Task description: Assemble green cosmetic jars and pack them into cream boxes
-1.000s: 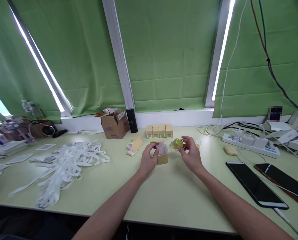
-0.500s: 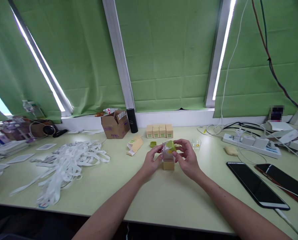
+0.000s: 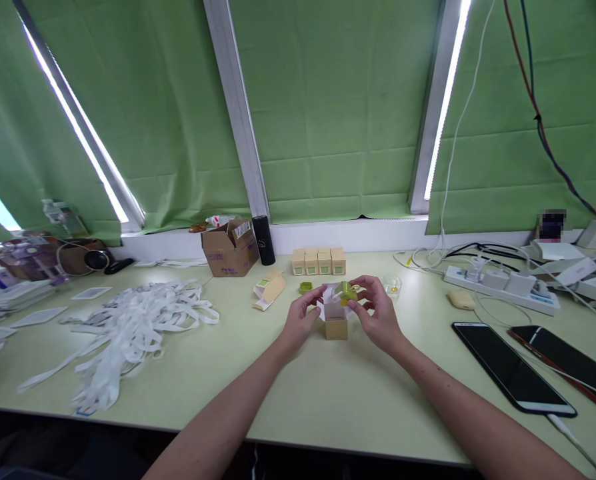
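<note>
Counter [image 3: 328, 400] w/ pile of white straps [image 3: 128, 327] at left and a row of four small boxes [image 3: 319, 261] at back. Left hand [image 3: 301, 321] mid-counter, fingers pinched on white liner [image 3: 332, 308] of open tan box [image 3: 337, 329], which stands on counter btwn both hands. Right hand [image 3: 378, 317]: fingers grasp green piece [image 3: 347, 291], tilted, just above box opening.

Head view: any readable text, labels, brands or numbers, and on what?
Nothing can be read.
Cardboard box: purple print and a sticker, too small.
Row of four boxes: green labels, blurred.
Flat carton: green label, blurred.
Small box in the left hand: no print shows.
Green item in the right hand: no print shows.
</note>
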`<move>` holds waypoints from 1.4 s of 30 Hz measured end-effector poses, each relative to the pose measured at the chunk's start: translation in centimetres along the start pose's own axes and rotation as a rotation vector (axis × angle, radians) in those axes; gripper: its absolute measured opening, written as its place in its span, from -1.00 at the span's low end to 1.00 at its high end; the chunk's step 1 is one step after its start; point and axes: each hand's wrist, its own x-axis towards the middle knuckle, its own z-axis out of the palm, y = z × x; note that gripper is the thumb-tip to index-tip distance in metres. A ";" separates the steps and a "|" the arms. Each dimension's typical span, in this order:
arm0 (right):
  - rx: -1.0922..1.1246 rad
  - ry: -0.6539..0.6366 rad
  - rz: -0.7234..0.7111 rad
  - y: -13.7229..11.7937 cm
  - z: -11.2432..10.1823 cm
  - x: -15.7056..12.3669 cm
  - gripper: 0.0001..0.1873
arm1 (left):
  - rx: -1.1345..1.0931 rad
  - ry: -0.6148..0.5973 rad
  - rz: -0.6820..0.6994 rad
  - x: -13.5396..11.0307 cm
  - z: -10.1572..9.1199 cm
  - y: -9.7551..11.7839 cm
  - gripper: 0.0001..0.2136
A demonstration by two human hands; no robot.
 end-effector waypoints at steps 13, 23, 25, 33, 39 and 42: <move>-0.190 -0.111 -0.031 0.3 0.0 -0.3 -0.67 | -0.024 0.013 -0.041 0.2 0.0 -0.4 -0.42; -0.323 -0.211 -0.085 -0.1 0.3 -0.7 -0.66 | 0.003 0.019 -0.039 0.1 0.1 -0.4 -0.40; -0.310 -0.216 -0.082 -0.1 0.3 -0.7 -0.66 | 0.008 0.024 -0.045 0.2 0.1 -0.4 -0.39; -0.262 -0.212 -0.077 0.5 0.4 -0.8 -0.68 | 0.006 0.031 -0.058 0.2 0.1 -0.5 -0.38; -0.212 -0.208 -0.099 0.7 0.6 -0.7 -0.83 | 0.004 0.032 -0.060 0.2 0.1 -0.4 -0.38; -0.201 -0.191 -0.097 0.7 0.7 -0.6 -0.89 | 0.001 0.029 -0.051 0.1 0.2 -0.5 -0.39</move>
